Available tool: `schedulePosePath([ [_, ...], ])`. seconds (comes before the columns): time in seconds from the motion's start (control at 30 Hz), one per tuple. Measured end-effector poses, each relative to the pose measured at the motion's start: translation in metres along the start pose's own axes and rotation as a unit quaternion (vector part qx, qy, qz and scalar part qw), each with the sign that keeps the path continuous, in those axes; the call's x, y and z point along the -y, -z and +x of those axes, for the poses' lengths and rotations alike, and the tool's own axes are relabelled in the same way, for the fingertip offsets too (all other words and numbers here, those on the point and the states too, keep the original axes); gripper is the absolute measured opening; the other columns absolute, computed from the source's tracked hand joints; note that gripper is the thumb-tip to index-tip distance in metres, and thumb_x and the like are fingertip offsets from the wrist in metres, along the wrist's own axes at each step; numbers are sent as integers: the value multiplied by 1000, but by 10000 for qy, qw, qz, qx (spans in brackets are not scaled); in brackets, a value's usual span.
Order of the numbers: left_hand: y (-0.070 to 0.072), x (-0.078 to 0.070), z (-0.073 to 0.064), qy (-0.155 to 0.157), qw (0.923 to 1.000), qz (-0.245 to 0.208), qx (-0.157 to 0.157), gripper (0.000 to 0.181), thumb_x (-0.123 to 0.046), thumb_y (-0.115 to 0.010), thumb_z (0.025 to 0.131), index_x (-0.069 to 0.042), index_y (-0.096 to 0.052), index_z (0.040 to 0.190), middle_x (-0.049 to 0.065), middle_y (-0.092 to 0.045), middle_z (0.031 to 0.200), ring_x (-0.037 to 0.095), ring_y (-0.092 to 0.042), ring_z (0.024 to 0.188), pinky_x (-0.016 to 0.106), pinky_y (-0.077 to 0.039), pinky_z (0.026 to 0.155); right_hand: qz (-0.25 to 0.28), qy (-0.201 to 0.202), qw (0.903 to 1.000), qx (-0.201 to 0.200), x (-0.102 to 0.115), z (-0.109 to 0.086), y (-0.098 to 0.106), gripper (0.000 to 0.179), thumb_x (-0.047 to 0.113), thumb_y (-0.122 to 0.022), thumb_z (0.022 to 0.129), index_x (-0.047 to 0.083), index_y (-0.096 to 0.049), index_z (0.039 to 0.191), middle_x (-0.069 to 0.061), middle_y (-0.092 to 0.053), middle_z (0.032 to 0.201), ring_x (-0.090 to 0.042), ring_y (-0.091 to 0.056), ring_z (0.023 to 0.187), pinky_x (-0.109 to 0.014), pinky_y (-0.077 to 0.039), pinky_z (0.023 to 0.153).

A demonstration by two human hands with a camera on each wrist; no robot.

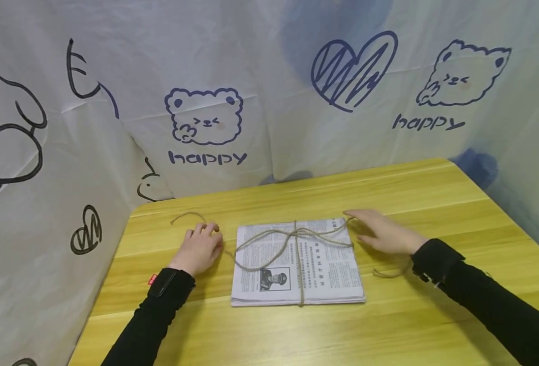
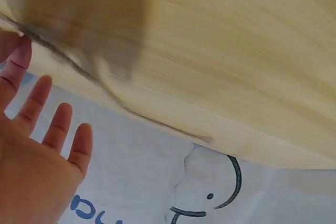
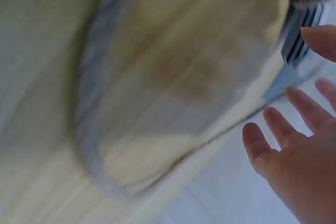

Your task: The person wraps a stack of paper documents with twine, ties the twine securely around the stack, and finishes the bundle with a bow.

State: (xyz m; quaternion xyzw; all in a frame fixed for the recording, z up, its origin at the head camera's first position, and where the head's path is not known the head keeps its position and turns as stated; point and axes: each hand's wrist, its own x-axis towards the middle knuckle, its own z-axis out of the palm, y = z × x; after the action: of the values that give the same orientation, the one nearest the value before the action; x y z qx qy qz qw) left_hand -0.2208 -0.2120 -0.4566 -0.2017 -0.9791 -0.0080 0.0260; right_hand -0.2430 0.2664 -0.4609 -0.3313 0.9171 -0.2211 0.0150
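A stack of folded newspapers [image 1: 269, 259] lies on the table, with twine [image 1: 300, 274] running around it and crossing on top. At its left, my left hand [image 1: 199, 250] pinches one end of the twine between thumb and index finger; the loose tail [image 2: 142, 115] trails beyond them, other fingers spread. My right hand [image 1: 390, 234] is beside the stack's upper right corner. Its fingers [image 3: 283, 129] are extended and the thumb stands apart, with the other twine end [image 3: 223, 132] passing behind the fingers.
The wooden table [image 1: 269, 335] has a rounded far edge. White cloth [image 1: 278, 127] printed with bears and hearts hangs behind it and at both sides. Part of the right twine end [image 1: 388, 275] lies under the right wrist.
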Motion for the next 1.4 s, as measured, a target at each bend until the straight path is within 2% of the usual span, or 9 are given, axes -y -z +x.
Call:
schedulePosePath([
  [0.3,7,12,-12,-331,9970,-401,565,18,-7,-65,87,-17,-62,102,5,-57,112,35,-53,112,55,-40,91,-350,-151,9991,-193,3,9,-15,36,8,-64,97,4,-60,132,-11,-69,109,-27,-64,99,-46,-53,88],
  [0.5,8,18,-15,-291,9975,-391,511,13,-14,-65,92,-18,-54,87,-1,-50,89,23,-49,87,44,-36,80,724,-61,9974,21,5,8,2,7,7,-64,96,10,-70,97,4,-62,78,-3,-50,66,-23,-44,62],
  [0.6,15,19,-11,-11,9902,-1306,502,11,-16,-58,99,-14,-54,89,-2,-46,75,15,-44,69,33,-35,70,1263,185,9913,311,9,5,10,7,11,-69,95,13,-68,88,7,-59,72,0,-46,62,-21,-42,58],
  [0.7,31,18,-4,389,9491,-3101,395,19,-20,-48,106,-7,-52,92,-2,-40,67,10,-36,58,26,-32,59,1752,330,9820,626,14,2,14,11,16,-73,93,14,-67,84,8,-56,70,1,-45,61,-19,-40,56],
  [0.9,71,7,15,724,7905,-6079,-154,34,-25,-37,110,-9,-38,80,-4,-32,64,11,-24,53,30,-18,53,2295,232,9681,981,23,3,11,15,16,-77,89,12,-63,85,8,-48,68,1,-43,60,-18,-37,57],
  [1.0,86,1,20,520,7331,-6768,-426,35,-25,-35,111,-13,-34,78,-5,-31,63,14,-19,52,35,-12,55,2278,43,9697,886,28,8,6,24,19,-80,87,6,-61,95,5,-49,72,-2,-44,63,-19,-39,59],
  [1.17,103,-8,23,-90,6924,-7187,-639,35,-28,-36,111,-15,-35,78,-4,-29,63,18,-16,53,36,-10,55,1962,-331,9791,415,35,17,-3,51,25,-84,83,3,-54,116,-7,-55,90,-9,-48,72,-21,-43,64],
  [1.3,110,-12,23,-382,6804,-7288,-661,35,-26,-37,111,-15,-36,78,-3,-30,63,19,-15,54,35,-9,54,1908,-359,9807,225,36,24,-10,41,23,-82,85,5,-58,113,-6,-59,92,-12,-51,75,-22,-44,67],
  [1.4,111,-13,22,-509,6835,-7257,-601,34,-23,-37,110,-15,-37,77,-3,-31,63,19,-16,55,35,-9,54,2036,-431,9781,83,36,29,-16,23,18,-78,90,8,-59,99,-3,-59,86,-12,-52,75,-22,-43,67],
])
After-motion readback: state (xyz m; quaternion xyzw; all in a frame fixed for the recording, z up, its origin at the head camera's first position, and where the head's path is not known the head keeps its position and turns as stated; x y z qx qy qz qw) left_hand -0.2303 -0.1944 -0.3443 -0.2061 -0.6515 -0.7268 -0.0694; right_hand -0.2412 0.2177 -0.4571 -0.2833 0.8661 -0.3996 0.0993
